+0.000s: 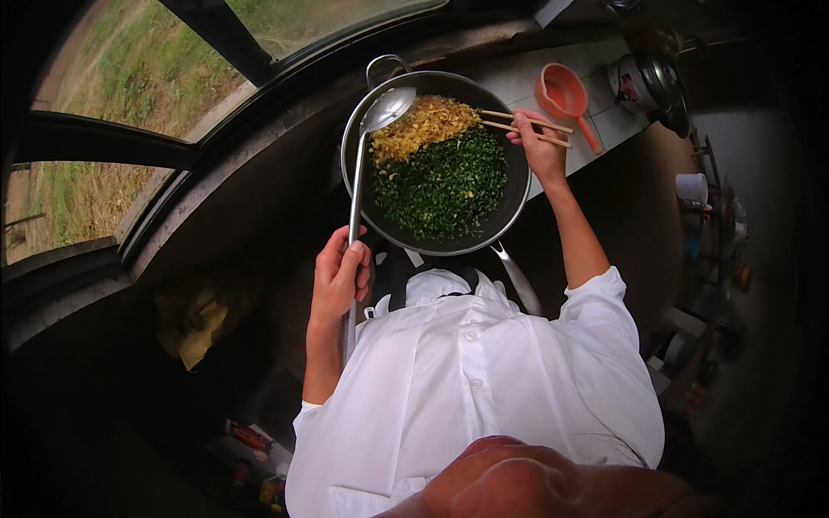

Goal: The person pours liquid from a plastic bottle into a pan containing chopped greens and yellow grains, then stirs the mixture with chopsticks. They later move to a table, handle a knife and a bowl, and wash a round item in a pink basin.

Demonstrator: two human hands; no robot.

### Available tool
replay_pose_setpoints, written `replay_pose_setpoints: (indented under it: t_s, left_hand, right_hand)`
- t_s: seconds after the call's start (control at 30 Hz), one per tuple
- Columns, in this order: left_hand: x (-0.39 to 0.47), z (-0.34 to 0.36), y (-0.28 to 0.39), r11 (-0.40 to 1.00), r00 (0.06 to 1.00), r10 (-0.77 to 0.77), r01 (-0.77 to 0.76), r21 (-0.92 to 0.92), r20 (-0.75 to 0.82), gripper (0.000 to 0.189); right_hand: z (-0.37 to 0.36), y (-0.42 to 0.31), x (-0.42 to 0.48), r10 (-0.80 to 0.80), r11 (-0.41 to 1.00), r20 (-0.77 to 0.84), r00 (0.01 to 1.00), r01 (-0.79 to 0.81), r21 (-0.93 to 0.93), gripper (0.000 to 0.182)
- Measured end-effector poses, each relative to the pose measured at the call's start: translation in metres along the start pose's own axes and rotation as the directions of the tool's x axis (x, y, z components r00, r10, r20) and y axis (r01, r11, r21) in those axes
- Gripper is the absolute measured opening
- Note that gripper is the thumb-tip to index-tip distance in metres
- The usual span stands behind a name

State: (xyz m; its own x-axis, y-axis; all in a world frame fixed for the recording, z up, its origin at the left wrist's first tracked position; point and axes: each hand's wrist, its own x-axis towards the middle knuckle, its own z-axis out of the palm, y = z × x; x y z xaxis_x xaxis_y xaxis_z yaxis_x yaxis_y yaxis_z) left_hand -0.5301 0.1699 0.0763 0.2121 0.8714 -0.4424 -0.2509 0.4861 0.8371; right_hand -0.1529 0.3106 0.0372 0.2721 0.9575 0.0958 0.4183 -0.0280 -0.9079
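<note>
A dark wok [511, 220] with a metal rim holds two foods side by side. Chopped dark-green leaves [447, 188] fill the nearer part, and yellow crumbled pieces that look like scrambled egg [427, 126] lie at the far side. My left hand [341, 272] grips the long handle of a steel ladle [390, 109], whose bowl rests over the wok's far left edge, beside the yellow pieces. Between the fingers of my right hand [541, 146] is a pair of wooden chopsticks [550, 129]. Their tips reach over the right rim, at the edge of the yellow food.
An orange plastic dipper [565, 90] sits on the white tiled counter [612, 103] at right, near a rice cooker [641, 84]. The wok's long handle [520, 281] points toward my body. Windows line the left; a white bucket [692, 188] stands far right.
</note>
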Motion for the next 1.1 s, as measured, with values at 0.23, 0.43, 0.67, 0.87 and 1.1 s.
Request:
replay_pose_setpoints:
  t_s: [0.23, 0.43, 0.67, 0.87, 1.1]
  left_hand:
    - [0.008, 0.004, 0.008, 0.999, 0.999, 0.001, -0.002, 0.043, 0.033, 0.027]
    - [0.010, 0.004, 0.004, 0.999, 0.999, -0.001, 0.000, 0.036, 0.033, 0.028]
    - [0.006, 0.001, 0.007, 0.998, 1.000, -0.024, 0.023, 0.050, 0.020, 0.029]
    - [0.014, 0.001, 0.003, 1.000, 0.999, -0.007, 0.007, 0.006, 0.053, 0.028]
    - [0.012, 0.005, 0.003, 0.999, 0.998, -0.009, 0.007, 0.036, 0.055, 0.028]
  right_hand:
    - [0.067, -0.008, -0.003, 0.044, 0.973, 0.134, 0.990, -0.073, 0.221, 0.028]
    - [0.088, -0.031, -0.033, -0.126, 0.965, 0.335, 0.934, 0.037, 0.260, 0.021]
    - [0.023, -0.006, -0.008, 0.036, 0.988, 0.077, 0.996, -0.047, 0.148, 0.022]
    - [0.054, 0.023, -0.002, 0.149, 0.957, 0.085, 0.985, -0.166, 0.237, 0.025]
    - [0.065, -0.037, -0.025, 0.069, 0.966, 0.260, 0.963, -0.130, 0.225, 0.026]
